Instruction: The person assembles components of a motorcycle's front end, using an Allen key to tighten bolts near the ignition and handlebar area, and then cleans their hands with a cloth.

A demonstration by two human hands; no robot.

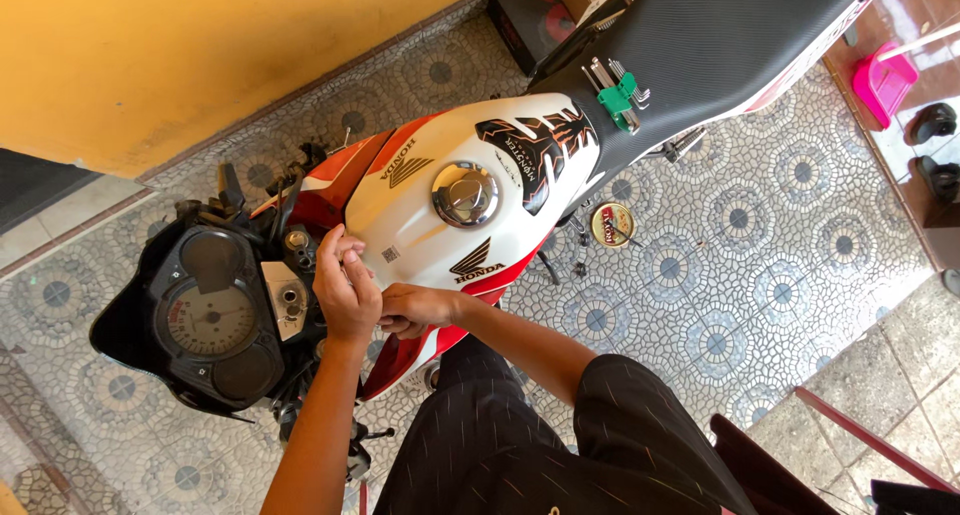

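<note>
Left hand (345,290) fingers (340,245) are pinching narrow at the front edge of the white fuel tank (440,210), at 9 o'clock of the filler cap (465,193); what they are gripping, cannot tell. Right hand (410,310) is curling closed under the tank's lower edge, contents hidden. Judgement: both hands should be steadying evenly, avoiding paint scratches. Hex key set (620,95) is resting on the seat (700,35) at 2 o'clock.

A person is standing beside a white, red and black motorcycle fuel tank (450,215) with a round chrome filler cap (465,194). The left hand (347,287) is pressing on the tank's near left edge, fingers curled, and the right hand (412,310) is tucking under the tank's near side just beside it. A green-holdered set of hex keys (618,93) is lying on the black seat (700,45).
</note>
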